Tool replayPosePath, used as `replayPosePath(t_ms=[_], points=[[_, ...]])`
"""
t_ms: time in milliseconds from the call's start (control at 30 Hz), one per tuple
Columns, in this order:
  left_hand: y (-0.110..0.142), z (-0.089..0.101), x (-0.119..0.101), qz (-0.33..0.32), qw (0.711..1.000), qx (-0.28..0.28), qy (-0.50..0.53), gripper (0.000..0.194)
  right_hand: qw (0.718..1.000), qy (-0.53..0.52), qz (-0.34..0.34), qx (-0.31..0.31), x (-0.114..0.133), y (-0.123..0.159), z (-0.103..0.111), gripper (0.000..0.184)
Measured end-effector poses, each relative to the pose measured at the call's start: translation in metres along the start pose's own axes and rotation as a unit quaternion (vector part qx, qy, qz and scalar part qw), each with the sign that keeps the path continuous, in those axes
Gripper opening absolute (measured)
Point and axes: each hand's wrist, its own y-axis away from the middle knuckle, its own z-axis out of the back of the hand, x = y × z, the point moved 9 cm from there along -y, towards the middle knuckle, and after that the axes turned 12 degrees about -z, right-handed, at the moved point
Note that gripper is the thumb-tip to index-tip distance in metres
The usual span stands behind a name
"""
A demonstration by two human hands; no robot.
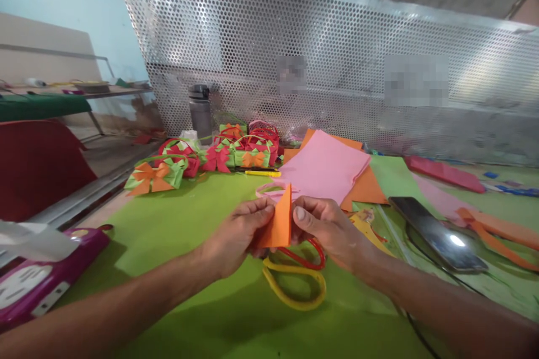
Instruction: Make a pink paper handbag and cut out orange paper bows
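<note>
My left hand [242,230] pinches the left side of a folded piece of orange paper [280,221], thumb on top. The right side of the paper is between the fingers of my right hand [330,227], also closed. The piece is held upright above the table, its fold facing me. Just under my hands lie a yellow loop [295,305] and a red loop [322,258] that look like scissors handles; whatever joins them is hidden. A thin pink loop [263,189] lies behind the orange piece.
Small paper baskets with bows [217,158] stand at the back left beside a grey bottle [200,112]. A yellow cutter knife [263,173] lies before pink sheets [324,165]. At right are a phone [435,233] and cable; at left, a purple power strip [80,258]. Perforated metal [252,28] closes the back.
</note>
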Motion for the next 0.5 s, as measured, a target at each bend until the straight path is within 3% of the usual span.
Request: replayPosePath(t_ms=[300,500], points=[[0.0014,0.0039,0.0059,0.038,0.999,-0.026,-0.004,0.012,1.000,0.015,0.000,-0.021,0.0009,0.0005,-0.0005,0.032],[0.0017,0.0012,-0.0010,0.004,0.999,0.007,-0.043,0.023,0.999,0.037,0.011,-0.031,0.0072,0.0033,0.0011,0.022]])
